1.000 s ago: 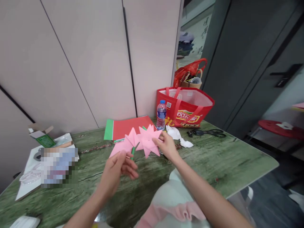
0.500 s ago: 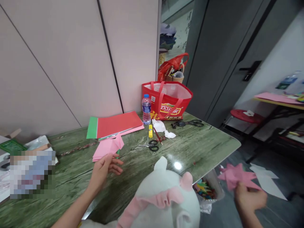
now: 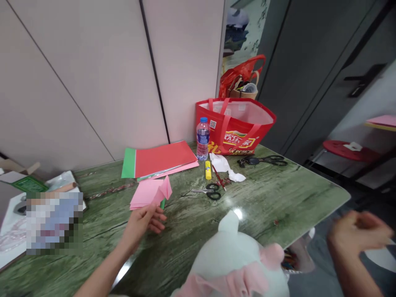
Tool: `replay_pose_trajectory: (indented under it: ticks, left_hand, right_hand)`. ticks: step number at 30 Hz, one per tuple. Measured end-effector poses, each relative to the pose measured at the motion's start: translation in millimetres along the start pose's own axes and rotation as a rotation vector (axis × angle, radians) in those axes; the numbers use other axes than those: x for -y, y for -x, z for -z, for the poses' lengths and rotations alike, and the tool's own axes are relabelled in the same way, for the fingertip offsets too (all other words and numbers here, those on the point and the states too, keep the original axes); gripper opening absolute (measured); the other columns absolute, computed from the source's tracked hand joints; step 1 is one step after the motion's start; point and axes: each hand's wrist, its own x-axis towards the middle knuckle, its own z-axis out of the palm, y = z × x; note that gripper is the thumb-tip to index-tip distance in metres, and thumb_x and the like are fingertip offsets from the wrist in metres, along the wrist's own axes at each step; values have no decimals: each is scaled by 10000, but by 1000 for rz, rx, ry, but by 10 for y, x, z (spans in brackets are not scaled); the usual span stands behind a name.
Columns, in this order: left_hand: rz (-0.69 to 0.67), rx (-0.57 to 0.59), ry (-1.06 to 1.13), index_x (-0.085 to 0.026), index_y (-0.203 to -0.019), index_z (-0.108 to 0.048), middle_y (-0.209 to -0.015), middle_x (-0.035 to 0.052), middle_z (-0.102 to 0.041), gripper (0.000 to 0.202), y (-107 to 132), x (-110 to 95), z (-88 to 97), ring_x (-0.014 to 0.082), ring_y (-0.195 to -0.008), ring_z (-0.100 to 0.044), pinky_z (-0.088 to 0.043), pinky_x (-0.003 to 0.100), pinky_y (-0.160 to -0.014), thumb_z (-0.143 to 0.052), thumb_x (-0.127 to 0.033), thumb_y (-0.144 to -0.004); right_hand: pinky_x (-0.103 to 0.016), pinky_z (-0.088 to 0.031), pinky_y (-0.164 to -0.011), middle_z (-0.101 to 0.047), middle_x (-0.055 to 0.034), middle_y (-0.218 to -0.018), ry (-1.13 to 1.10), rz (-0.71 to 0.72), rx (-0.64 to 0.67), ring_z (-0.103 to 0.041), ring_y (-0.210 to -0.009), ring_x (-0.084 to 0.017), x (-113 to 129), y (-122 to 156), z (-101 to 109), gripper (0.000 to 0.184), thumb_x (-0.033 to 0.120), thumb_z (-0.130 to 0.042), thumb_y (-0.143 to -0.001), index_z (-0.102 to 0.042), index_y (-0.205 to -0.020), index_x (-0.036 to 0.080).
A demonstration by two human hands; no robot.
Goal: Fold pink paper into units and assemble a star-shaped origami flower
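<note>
My left hand (image 3: 147,218) is at the table beside a stack of pink paper (image 3: 145,192). A folded pink paper piece (image 3: 166,189) rises from its thumb and forefinger, which look closed on the lower end; the other fingers curl loosely. My right hand (image 3: 359,235) is off the table's right side, above the floor. It is smeared by motion with the fingers curled, and no paper shows in it. Partly hidden by the table's edge and the plush toy is a clear bin (image 3: 305,253) with coloured scraps. The pale plush toy (image 3: 235,247) with pink trim lies in front of me.
On the green table (image 3: 256,198) lie black-handled scissors (image 3: 213,192), a glue stick (image 3: 208,170), a pencil (image 3: 219,178), crumpled tissue (image 3: 225,165) and red paper (image 3: 167,159). A water bottle (image 3: 203,140) and red bag (image 3: 235,132) stand behind. More scissors (image 3: 262,160) lie rightward.
The pink paper star that my right hand held is out of sight, and that hand has moved right and up in view. My left hand stays by the pink stack. The view has shifted.
</note>
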Motion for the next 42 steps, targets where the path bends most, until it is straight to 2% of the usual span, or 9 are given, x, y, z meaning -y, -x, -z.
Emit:
replay_pose_trajectory:
  ticks: [1, 3, 7, 12, 18, 24, 28, 37, 42]
  left_hand:
    - [21, 9, 8, -107, -703, -586, -603, 78, -679, 397, -22, 7, 12, 166, -461, -615, -473, 262, -442, -604, -501, -663]
    - [50, 37, 36, -106, -686, -581, -582, 82, -679, 381, -60, 28, 29, 163, -456, -616, -469, 252, -441, -606, -486, -669]
    - [61, 135, 117, -116, -693, -566, -605, 86, -685, 359, -87, 77, 42, 159, -476, -626, -474, 244, -458, -571, -474, -711]
    - [24, 217, 76, -118, -705, -553, -608, 91, -678, 383, -69, 98, 41, 159, -471, -625, -450, 226, -418, -508, -496, -751]
    - [-311, -43, -455, -139, -701, -570, -612, 94, -668, 356, -260, 130, 313, 235, -592, -650, -504, 346, -557, -505, -485, -747]
    - [-584, -244, -726, -155, -1075, -535, -1298, 142, -469, 441, -599, 281, 732, 281, -1290, -257, -172, 483, -1040, -646, -216, -653]
    - [-599, -160, -988, -137, -1112, -530, -1250, 169, -513, 459, -667, 382, 751, 302, -1243, -348, -181, 514, -1029, -626, -189, -667]
    - [-588, -159, -1042, -177, -979, -635, -1078, 137, -640, 275, -574, 346, 722, 282, -1073, -538, -397, 426, -925, -574, -271, -728]
    - [-626, -142, -1022, -194, -891, -675, -1029, 116, -670, 235, -556, 325, 696, 264, -1030, -574, -409, 420, -924, -481, -276, -787]
  right_hand:
    - [-510, -383, -784, -442, -274, -1176, -138, 89, -205, -495, -1075, -314, 260, 6, -14, 531, 484, -355, -803, -395, -1249, 198]
    - [-476, -450, -671, -574, -212, -997, -422, 195, -166, -596, -841, -281, 855, 162, -90, 444, 458, -516, -741, -530, -1092, 186]
    - [-415, -503, -643, -640, -92, -814, -645, 213, 880, -609, -707, -207, 1889, 1030, -392, 286, 406, -631, -656, -584, -811, 171]
    - [-335, -528, -572, -632, 0, -672, -641, 44, 1550, -618, -634, -174, 2334, 2182, -783, 344, 352, -727, -500, -460, -644, 191]
    - [-256, -478, -511, -485, 75, -485, -540, 155, 1393, -513, -443, -100, 2525, 2537, -1242, 214, 273, -640, -608, -447, -650, 190]
    - [-321, -444, -728, -610, -26, -699, -366, 370, 1166, -582, -713, -167, 2468, 2376, -1546, 104, 118, -531, -681, -562, -770, 163]
    - [-385, -359, -883, -595, -109, -961, -327, 545, 1107, -517, -978, -225, 2313, 2438, -1476, 215, 51, -500, -689, -576, -864, 148]
    - [-339, -405, -826, -600, -67, -947, -417, 966, 1325, -534, -910, -187, 2318, 2670, -1151, 257, 74, -559, -700, -567, -937, 175]
    - [-315, -450, -720, -602, -48, -863, -327, 877, 1481, -575, -737, -159, 2241, 2716, -1141, 489, 57, -586, -656, -482, -1115, 191]
